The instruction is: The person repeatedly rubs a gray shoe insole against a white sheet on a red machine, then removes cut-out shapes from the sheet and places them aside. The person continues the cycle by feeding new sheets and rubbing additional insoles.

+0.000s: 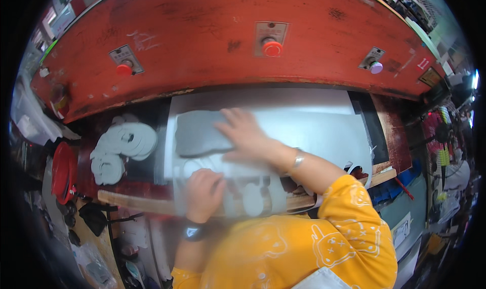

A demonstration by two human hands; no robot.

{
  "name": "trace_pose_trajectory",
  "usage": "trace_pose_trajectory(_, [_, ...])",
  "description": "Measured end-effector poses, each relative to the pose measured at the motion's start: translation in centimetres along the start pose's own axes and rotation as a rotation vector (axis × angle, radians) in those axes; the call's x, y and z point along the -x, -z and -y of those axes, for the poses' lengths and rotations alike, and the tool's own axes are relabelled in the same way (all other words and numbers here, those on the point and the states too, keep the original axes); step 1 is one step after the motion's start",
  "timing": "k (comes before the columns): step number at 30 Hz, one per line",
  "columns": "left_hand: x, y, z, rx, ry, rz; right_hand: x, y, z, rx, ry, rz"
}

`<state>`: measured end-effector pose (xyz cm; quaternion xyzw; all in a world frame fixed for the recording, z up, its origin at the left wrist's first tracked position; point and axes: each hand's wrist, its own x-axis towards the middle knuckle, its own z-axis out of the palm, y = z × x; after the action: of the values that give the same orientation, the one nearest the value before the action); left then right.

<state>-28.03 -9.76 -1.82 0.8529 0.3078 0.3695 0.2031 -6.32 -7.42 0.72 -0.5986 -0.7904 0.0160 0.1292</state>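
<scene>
Looks like die-cutting on a big red press (202,41) — three buttons across the front, red ones at left (124,69) and centre (272,48), a pale one at right (376,67).

Right hand (245,134) lying flat and open, palm down, pressing on a dark grey cutter-shaped piece (197,133) sitting on the grey sheet (314,129) spread over the press bed. Left hand (203,190) curled closed near the front edge of the sheet, seemingly pinching it down by the wooden board (136,203); exact grip hard to tell through the blur. Sheet already full of cut-out holes at the near side. Stack of finished grey cut pieces (124,142) piled just left of the sheet, well clear of both hands.

Tips for doing this step well, judging from the layout: keep the sheet flat and taut with the left, slide the piece snug beside the last hole to waste less material — and get both hands fully off the bed before touching any button. No wrinkles under the piece either.
</scene>
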Motion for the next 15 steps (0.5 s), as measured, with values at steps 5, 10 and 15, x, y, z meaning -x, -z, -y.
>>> trace_pose_trajectory(5, [2.8, -0.5, -0.2, -0.039, 0.029, 0.02, 0.6, -0.3, 2.2, -0.2, 0.065, 0.004])
trace_pose_trajectory(10, [5.5, 0.0, -0.9, 0.02, 0.1, 0.04, 5.0, 1.7, 0.5, -0.34, 0.055, -0.044])
trace_pose_trajectory(15, [6.2, 0.2, -1.1, 0.006, 0.097, 0.042, 13.7, 6.0, -4.0, -0.251, -0.115, -0.059])
